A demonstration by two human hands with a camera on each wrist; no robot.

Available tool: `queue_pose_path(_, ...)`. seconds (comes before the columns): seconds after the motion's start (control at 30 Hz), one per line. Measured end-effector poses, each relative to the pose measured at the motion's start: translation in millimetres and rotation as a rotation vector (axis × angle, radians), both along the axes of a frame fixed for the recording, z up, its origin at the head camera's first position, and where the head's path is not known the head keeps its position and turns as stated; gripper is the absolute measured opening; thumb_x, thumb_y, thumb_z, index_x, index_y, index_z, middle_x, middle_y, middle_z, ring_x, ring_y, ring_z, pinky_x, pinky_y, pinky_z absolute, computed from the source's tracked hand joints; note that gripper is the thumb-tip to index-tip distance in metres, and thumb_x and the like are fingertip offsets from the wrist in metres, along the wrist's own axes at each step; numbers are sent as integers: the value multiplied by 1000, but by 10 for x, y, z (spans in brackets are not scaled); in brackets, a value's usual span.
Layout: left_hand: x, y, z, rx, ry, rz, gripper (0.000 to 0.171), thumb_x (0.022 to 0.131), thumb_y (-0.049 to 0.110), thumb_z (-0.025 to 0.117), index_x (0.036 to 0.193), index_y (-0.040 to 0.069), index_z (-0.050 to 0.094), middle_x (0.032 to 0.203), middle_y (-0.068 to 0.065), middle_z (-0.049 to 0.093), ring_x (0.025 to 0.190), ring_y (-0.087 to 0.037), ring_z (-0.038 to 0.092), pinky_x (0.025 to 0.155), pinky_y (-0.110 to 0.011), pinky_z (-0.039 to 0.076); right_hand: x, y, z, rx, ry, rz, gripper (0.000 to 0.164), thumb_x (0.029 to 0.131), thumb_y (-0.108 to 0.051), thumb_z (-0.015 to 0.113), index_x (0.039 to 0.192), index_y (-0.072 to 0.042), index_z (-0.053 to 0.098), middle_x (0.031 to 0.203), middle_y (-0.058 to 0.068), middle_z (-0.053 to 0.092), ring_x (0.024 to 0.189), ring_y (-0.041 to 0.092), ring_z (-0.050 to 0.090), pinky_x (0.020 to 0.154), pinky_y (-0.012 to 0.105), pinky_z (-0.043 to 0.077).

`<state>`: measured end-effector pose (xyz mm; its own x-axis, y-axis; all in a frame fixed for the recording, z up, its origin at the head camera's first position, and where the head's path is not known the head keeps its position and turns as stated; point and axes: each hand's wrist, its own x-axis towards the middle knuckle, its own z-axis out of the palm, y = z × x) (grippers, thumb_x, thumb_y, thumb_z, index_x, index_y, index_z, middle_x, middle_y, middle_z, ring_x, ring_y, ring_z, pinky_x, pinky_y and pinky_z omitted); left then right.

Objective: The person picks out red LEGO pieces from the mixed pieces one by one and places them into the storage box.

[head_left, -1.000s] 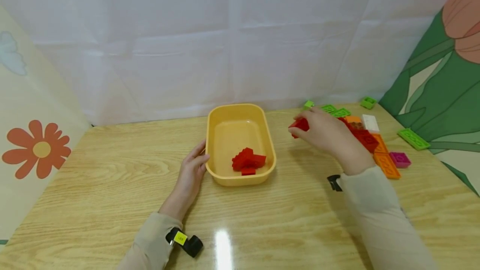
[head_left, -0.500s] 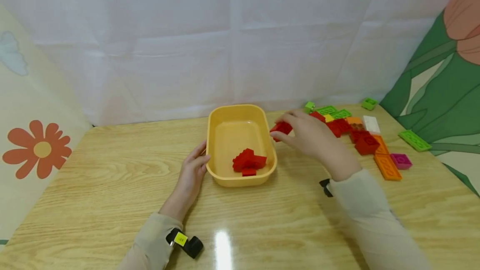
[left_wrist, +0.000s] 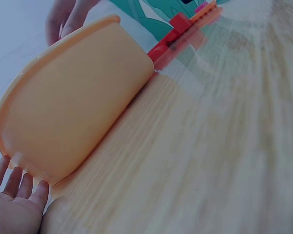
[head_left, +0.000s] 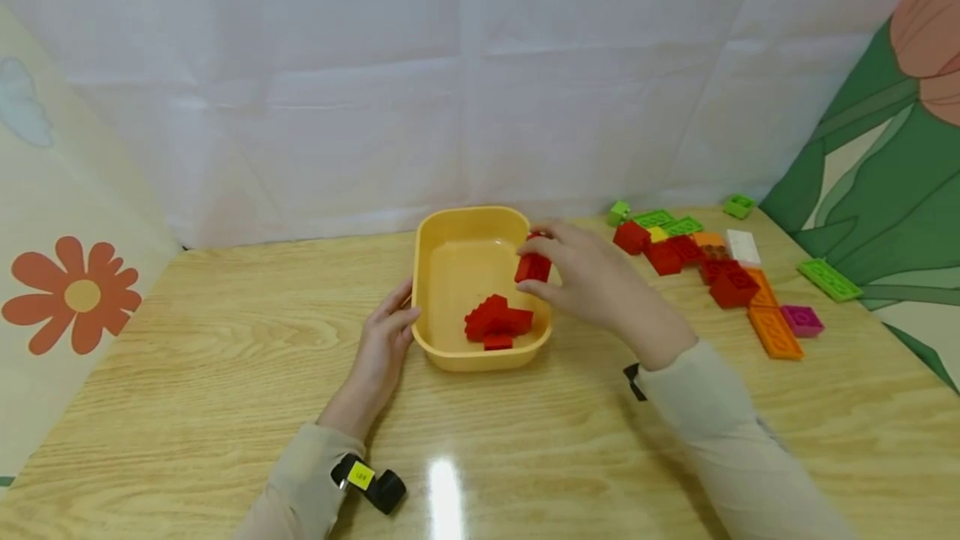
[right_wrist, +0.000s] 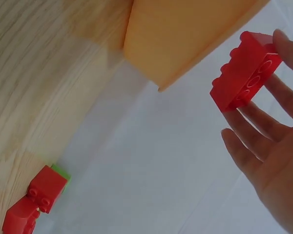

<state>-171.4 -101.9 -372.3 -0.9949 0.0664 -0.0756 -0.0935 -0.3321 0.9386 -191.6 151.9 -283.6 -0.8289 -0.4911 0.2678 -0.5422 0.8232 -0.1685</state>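
Note:
My right hand (head_left: 596, 282) pinches a red toy building brick (head_left: 533, 261) between thumb and fingers, at the right rim of a yellow plastic bin (head_left: 480, 362). The right wrist view shows this brick (right_wrist: 241, 73) with its studs on one side and its hollow tubes on the other. Several red bricks (head_left: 495, 319) lie together in the near end of the bin. At the bin's left side rests my left hand (head_left: 381, 348). Its fingertips (left_wrist: 25, 183) touch the outer wall in the left wrist view, with the fingers nearly straight.
On the right of the wooden table (head_left: 247, 340) lie loose pieces: red bricks (head_left: 735, 286), orange plates (head_left: 775, 332), green plates (head_left: 828, 280), a white piece (head_left: 742, 248) and a magenta brick (head_left: 801, 320). A white cloth (head_left: 337, 107) hangs behind.
My right hand has carried the red brick leftward from beside the loose pieces to the bin's right rim. The left hand and the bin have stayed in place.

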Motion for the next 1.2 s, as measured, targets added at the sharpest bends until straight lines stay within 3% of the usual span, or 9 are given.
queue_pose_path(0.13, -3, -1, 3, 2, -2, 1, 57, 90, 1, 42, 146, 2, 31, 152, -14, 34, 130, -23, 39, 89, -9, 47, 0, -43, -40, 19, 57, 69, 43, 77, -34, 73, 112, -11, 66, 127, 16, 58, 112, 32, 53, 96, 51, 49)
queue_pose_path(0.33, -3, -7, 1, 3, -3, -5, 57, 91, 1, 42, 146, 2, 30, 153, -14, 33, 131, -22, 37, 88, -8, 47, 10, -120, -112, 38, 59, 132, 41, 78, -31, 72, 112, -10, 66, 132, 19, 57, 118, 34, 50, 101, 53, 45)
queue_pose_path(1.2, -7, -6, 4, 18, -5, -5, 57, 91, 0, 42, 146, 0, 30, 153, -14, 31, 133, -22, 36, 89, -7, 46, 5, -165, -207, 116, -19, 80, 37, 78, -22, 73, 112, -9, 66, 135, 19, 55, 123, 35, 47, 106, 55, 40)
